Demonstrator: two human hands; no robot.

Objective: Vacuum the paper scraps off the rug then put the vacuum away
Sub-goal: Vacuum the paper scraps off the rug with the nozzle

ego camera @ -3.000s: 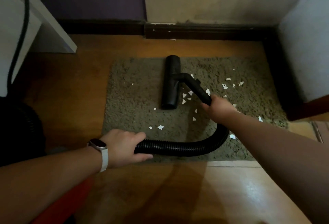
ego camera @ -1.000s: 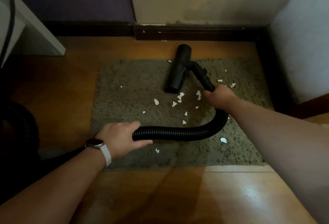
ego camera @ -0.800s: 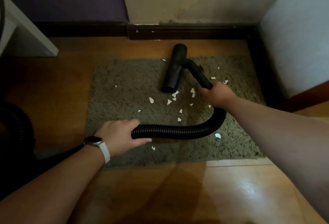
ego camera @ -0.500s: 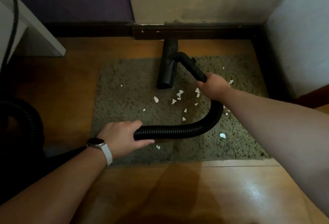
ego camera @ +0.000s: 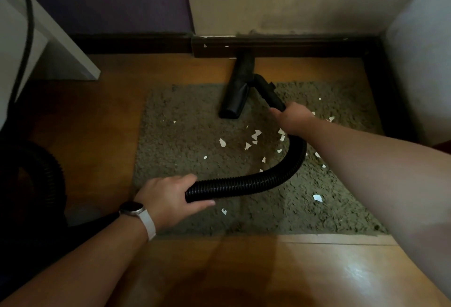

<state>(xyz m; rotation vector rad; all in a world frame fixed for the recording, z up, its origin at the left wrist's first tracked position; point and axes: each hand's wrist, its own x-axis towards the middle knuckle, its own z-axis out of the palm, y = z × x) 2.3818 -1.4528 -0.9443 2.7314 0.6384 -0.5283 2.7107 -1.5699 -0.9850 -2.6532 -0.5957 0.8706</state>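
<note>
Wooden floor lies under the grey rug. Paper scraps dot the rug's middle. Both hands, left hand and right hand, wrap tight round the black vacuum hose; its nozzle crosses the rug's far edge, touching the dark baseboard.

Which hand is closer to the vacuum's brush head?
Right. The right hand grips the tube just behind the brush head; the left hand holds the hose farther back.

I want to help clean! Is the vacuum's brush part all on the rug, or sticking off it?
Sticking off. The nozzle has its near end on the rug, and its far end lies over the wooden floor, up by the baseboard.
</note>
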